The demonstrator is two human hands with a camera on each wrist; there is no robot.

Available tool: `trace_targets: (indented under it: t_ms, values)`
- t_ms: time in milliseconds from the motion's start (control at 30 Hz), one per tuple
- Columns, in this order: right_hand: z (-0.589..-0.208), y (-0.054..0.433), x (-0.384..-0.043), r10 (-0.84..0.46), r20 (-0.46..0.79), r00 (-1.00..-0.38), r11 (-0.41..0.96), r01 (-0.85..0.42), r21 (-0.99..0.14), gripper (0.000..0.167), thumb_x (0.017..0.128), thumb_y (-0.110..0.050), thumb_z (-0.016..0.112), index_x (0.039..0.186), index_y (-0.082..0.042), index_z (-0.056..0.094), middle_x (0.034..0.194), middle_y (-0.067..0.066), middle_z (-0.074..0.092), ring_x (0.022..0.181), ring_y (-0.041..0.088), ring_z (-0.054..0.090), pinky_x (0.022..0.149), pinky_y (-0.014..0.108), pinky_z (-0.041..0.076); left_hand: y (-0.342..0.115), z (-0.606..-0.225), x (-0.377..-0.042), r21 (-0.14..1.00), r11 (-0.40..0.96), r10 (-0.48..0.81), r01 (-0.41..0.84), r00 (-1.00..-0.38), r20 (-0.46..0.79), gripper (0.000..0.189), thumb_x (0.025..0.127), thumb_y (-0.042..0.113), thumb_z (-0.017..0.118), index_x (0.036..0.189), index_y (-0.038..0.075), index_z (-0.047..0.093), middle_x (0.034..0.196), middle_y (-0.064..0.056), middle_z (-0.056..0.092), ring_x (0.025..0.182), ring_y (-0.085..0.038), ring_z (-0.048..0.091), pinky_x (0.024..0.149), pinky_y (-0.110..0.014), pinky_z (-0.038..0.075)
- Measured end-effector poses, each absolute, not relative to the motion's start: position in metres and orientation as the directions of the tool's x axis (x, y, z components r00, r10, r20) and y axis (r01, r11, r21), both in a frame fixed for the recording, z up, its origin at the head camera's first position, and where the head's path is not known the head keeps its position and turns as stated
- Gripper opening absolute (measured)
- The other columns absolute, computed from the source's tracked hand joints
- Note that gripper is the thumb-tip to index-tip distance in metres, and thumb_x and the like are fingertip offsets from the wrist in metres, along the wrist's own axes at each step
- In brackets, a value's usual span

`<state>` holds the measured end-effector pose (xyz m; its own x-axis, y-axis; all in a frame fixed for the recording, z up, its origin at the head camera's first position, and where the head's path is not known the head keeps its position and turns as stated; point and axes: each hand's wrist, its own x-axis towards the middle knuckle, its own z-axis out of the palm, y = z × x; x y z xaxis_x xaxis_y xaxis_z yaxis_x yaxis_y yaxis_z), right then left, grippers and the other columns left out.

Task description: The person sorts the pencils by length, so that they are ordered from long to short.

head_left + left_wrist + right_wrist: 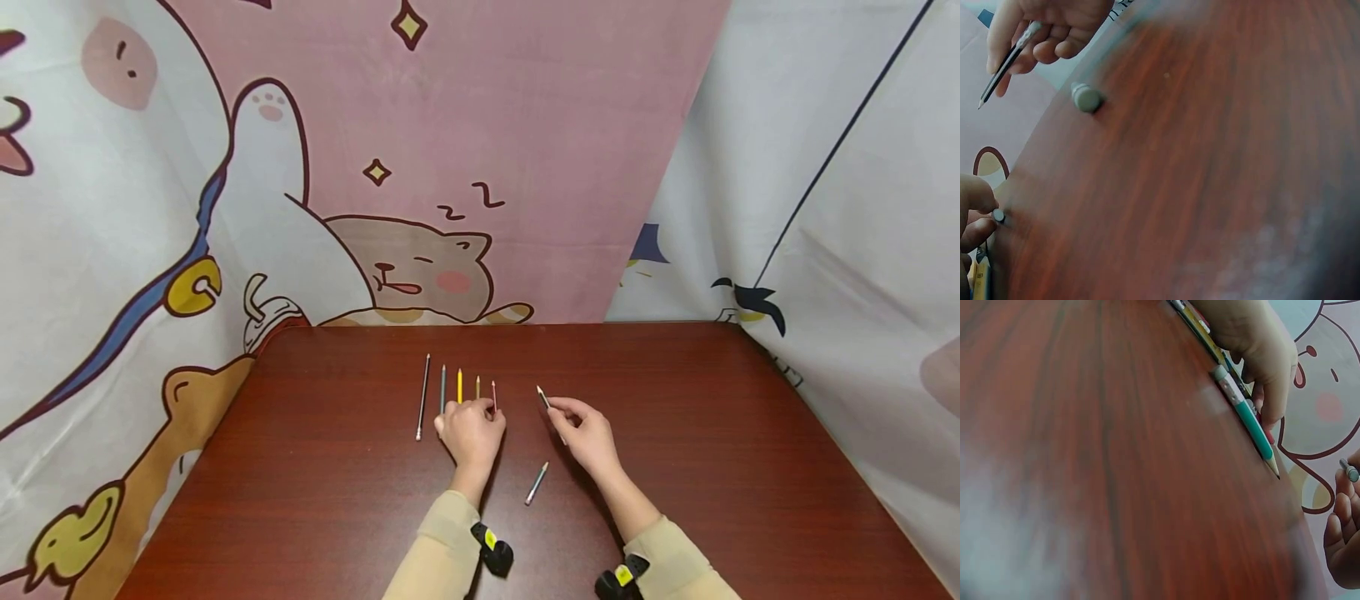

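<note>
- Nearest, two pale sleeves (pixel 438 546) reach over the brown table (pixel 337 517), a black device (pixel 495 557) at each wrist.
- Past them, a short teal pencil (pixel 536 484) lies alone on the tabletop between the forearms, its eraser end towards the person.
- The right hand (pixel 588 433) has its thumb and fingers closed in a pinch on a dark pencil (pixel 543 398), whose tip points away.
- The left hand (pixel 472 429), fingers bent down, pinches a red pencil (pixel 494 393) at the right end of a row.
- Leftward along that row lie an olive pencil (pixel 477 387), a yellow pencil (pixel 460 386), a blue pencil (pixel 442 389) and a long dark pencil (pixel 423 398).
- Farthest, a cloth printed with cartoon animals (pixel 570 167) hangs behind the table.
</note>
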<state>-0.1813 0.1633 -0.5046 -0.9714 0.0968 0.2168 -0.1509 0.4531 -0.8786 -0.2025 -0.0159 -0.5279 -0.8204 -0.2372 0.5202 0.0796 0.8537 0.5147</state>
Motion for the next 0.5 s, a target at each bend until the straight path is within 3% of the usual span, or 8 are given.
trace_targets:
  t_ms: [333,500]
  values:
    - [-0.509,0.15,-0.188,0.114,0.204,-0.972,0.408,-0.142,-0.902,0.018,0.09,-0.013,0.072,0.106,-0.004,0.075,0.072,-0.001,0.061,0.052,0.003,0.049,0.052,0.021,0.04,-0.016,-0.526,-0.202,0.508,0.858,-0.233,0.077,-0.823,0.518,0.01,0.07,0.025,0.081,0.079,0.02,0.08,0.064,0.007,0.065,0.073,-0.024,0.055,0.071,-0.046,0.034]
    - [-0.508,0.146,-0.188,0.116,0.217,-0.969,0.399,-0.154,-0.904,0.019,0.09,-0.013,0.072,0.106,-0.004,0.075,0.072,0.001,0.061,0.05,0.002,0.048,0.052,0.022,0.039,-0.019,-0.52,-0.202,0.568,0.815,-0.27,0.112,-0.795,0.543,0.011,0.072,0.022,0.08,0.081,0.017,0.08,0.063,0.007,0.065,0.072,-0.024,0.054,0.07,-0.047,0.033]
